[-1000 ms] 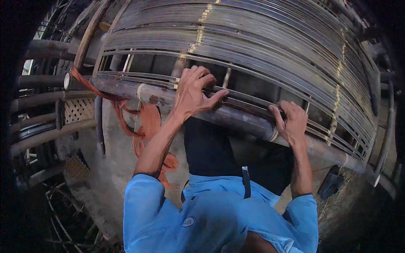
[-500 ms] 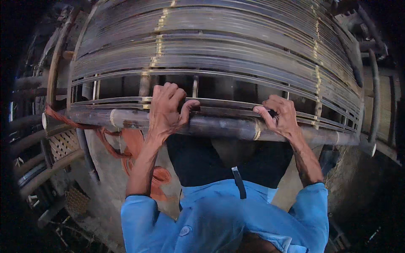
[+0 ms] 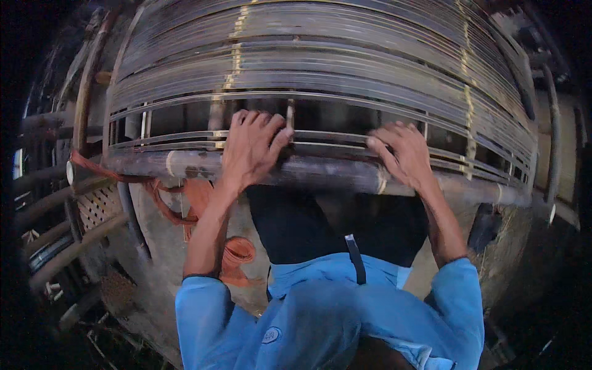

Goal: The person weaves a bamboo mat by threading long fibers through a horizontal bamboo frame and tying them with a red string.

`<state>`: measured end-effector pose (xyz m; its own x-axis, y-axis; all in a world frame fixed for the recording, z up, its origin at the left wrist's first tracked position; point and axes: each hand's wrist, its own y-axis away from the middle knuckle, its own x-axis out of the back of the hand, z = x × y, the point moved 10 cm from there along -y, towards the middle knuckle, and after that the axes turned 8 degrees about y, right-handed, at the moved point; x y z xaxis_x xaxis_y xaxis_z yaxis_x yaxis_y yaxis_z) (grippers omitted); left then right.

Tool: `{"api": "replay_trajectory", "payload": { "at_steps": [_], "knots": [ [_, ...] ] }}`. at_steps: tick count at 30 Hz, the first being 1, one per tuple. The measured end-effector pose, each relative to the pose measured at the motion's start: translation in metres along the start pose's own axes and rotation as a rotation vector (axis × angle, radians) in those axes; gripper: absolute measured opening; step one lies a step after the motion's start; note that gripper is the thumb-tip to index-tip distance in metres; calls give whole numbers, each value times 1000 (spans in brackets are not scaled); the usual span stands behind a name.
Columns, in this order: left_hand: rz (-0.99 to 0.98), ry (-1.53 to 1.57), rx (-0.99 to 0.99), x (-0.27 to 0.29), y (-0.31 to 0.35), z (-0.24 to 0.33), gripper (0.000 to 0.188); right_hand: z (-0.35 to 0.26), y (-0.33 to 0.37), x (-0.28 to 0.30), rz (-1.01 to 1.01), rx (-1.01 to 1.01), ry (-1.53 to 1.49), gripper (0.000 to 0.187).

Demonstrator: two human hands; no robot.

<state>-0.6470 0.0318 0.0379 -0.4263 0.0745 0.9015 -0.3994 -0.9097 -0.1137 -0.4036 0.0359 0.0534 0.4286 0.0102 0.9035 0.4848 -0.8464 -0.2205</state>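
A wide rack of thin slats (image 3: 345,58), apparently bamboo, fills the far half of the view, crossed by pale yellow bindings. Along its near edge runs a thick dark bamboo pole (image 3: 327,172). My left hand (image 3: 250,148) lies over a front bamboo slat (image 3: 330,134), fingers bent across its far side and thumb pointing right. Farther right, my right hand (image 3: 404,151) is curled over the same slat, its thumb on the near side. Motion blurs both hands, and the undersides of the fingers are hidden.
A reddish-orange strap (image 3: 111,176) is around the pole's left end. Below it, a coil of the same colour (image 3: 239,250) lies on the ground. Wooden posts (image 3: 89,80) flank the rack at left; a woven lattice panel (image 3: 98,206) stands beside them. My legs are under the pole.
Both hands have shifted slightly away from me over the front slats. Their fingers look flatter and less tightly curled than before. The whole view has tilted a little.
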Motion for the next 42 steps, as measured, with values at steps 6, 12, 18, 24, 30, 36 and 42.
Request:
{"api": "replay_trajectory", "payload": {
  "at_steps": [6,12,18,24,30,36,42],
  "knots": [
    [505,-76,-96,66,39,42,32,17,0,-12,-326,-300,-277,37],
    [572,631,579,-19,157,35,29,-10,53,60,311,-125,22,23],
    [162,1363,761,-132,147,103,23,10,175,50,331,-550,122,51],
    [-169,1313,763,-195,98,149,59,60,238,38,594,-801,156,59],
    [-372,1515,682,-219,57,193,71,39,242,6,593,-826,-163,23],
    [-405,1972,871,-159,82,168,45,-99,229,-50,-380,-559,-504,41],
    [91,1694,874,-34,165,36,22,-57,161,28,-49,-142,-309,25]
  ]
}}
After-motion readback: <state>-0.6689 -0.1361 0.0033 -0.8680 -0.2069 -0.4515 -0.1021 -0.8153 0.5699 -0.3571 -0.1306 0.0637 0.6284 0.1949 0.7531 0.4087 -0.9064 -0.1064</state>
